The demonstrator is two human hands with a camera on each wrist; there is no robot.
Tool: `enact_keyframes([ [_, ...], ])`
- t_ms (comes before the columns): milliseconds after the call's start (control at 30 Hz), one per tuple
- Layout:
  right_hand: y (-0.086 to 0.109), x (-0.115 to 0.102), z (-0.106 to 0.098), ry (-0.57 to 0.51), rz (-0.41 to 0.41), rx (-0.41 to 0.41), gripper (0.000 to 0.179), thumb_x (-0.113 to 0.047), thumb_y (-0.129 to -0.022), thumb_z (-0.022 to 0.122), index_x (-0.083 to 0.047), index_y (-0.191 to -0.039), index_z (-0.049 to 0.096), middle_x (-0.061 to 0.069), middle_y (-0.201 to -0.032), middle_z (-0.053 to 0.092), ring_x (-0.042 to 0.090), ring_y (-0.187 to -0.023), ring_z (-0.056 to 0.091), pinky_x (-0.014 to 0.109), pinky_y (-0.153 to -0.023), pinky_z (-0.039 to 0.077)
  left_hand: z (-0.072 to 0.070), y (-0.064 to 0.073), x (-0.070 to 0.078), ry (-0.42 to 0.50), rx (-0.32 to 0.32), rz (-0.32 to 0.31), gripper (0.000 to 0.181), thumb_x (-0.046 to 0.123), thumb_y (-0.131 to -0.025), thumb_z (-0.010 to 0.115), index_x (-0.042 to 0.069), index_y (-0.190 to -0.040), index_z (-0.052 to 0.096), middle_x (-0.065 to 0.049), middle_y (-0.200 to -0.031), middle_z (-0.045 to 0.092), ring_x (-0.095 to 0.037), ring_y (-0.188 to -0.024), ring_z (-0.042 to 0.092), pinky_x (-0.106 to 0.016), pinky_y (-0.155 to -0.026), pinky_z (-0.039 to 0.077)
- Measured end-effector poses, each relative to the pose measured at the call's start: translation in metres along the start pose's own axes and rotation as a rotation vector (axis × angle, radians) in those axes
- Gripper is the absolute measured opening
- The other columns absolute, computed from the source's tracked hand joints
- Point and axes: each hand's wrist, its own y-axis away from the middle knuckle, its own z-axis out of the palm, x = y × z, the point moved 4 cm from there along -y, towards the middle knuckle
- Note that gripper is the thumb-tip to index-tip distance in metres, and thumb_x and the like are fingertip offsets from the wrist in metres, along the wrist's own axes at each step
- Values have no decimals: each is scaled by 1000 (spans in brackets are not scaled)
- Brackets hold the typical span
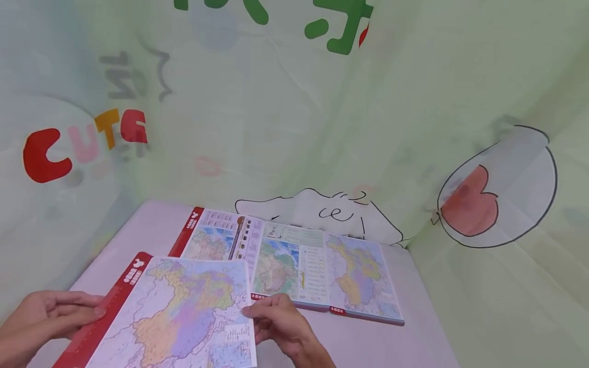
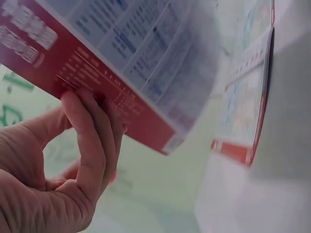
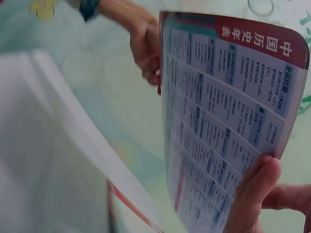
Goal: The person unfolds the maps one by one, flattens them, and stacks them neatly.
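Note:
A map sheet point(image 1: 184, 312) with a red left band is held up above the table between both hands. My left hand point(image 1: 60, 314) pinches the red band, thumb on the map face and fingers behind, as the left wrist view also shows. Opposite it, my right hand point(image 1: 280, 324) grips the sheet's right edge between thumb and fingers. Printed text in columns covers the sheet's back point(image 3: 218, 107) in the right wrist view. Behind it on the table lies an unfolded map booklet point(image 1: 292, 260), its left part overlapped by the held sheet.
The booklet's rightmost panel point(image 1: 363, 276) carries another coloured map. All this lies on a pale table point(image 1: 395, 347). Hanging fabric point(image 1: 276, 128) with printed letters and drawings encloses the back and both sides.

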Motion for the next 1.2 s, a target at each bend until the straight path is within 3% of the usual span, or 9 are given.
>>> enact_keyframes([
  [100,-2,-20,-26,77,-101,98,18,-11,-97,77,6,-102,81,2,-77,80,5,-56,69,19,-55,58,21,-15,31,-35,26,105,74,44,-104,74,-11,-150,55,-10,-119,83,-11,-89,80,-32,-80,67],
  [233,-2,-45,-58,221,-229,280,24,-15,-99,78,8,-104,79,8,-85,82,13,-61,72,24,-59,61,54,-40,70,-21,80,289,64,32,-103,77,-12,-144,59,-13,-113,84,-7,-83,80,-29,-74,66],
  [367,-13,-61,-83,306,-329,475,23,-14,-100,78,9,-102,79,9,-82,81,14,-61,70,25,-58,60,82,-70,95,17,124,445,54,22,-101,78,-12,-139,63,-21,-111,83,-7,-79,80,-29,-70,66],
  [467,-30,-64,-101,301,-376,602,19,-11,-97,80,8,-98,79,5,-75,78,11,-58,67,23,-56,58,101,-95,107,3,165,500,49,20,-101,79,-11,-137,66,-26,-113,81,-12,-81,81,-25,-69,64],
  [567,-46,-62,-117,309,-409,692,16,-8,-95,81,8,-97,80,4,-73,75,11,-58,64,22,-56,57,121,-120,112,-33,197,502,46,19,-100,80,-9,-135,69,-29,-115,80,-24,-87,83,-24,-69,64],
  [767,-75,-37,-142,419,-388,794,16,-10,-95,82,6,-94,81,12,-77,76,14,-59,63,24,-56,55,156,-161,103,-52,237,386,44,20,-101,78,-7,-134,70,-31,-123,77,-43,-105,78,-29,-68,61],
  [900,-84,-20,-155,491,-325,845,15,-9,-94,82,6,-91,81,13,-77,76,16,-61,63,24,-56,49,175,-183,88,-84,253,368,39,19,-100,78,-7,-129,73,-31,-119,78,-40,-97,79,-29,-61,59],
  [1033,-90,-7,-165,560,-248,898,16,-12,-93,83,4,-92,80,13,-82,75,17,-68,63,25,-60,48,186,-193,81,-113,261,372,35,18,-99,80,-7,-122,75,-29,-111,80,-35,-87,81,-30,-60,59],
  [1200,-95,-4,-175,643,-226,976,19,-14,-89,86,4,-90,79,17,-86,77,26,-73,69,38,-67,54,194,-205,78,-107,259,408,36,22,-98,82,-8,-118,76,-28,-102,81,-25,-69,78,-28,-57,59],
])
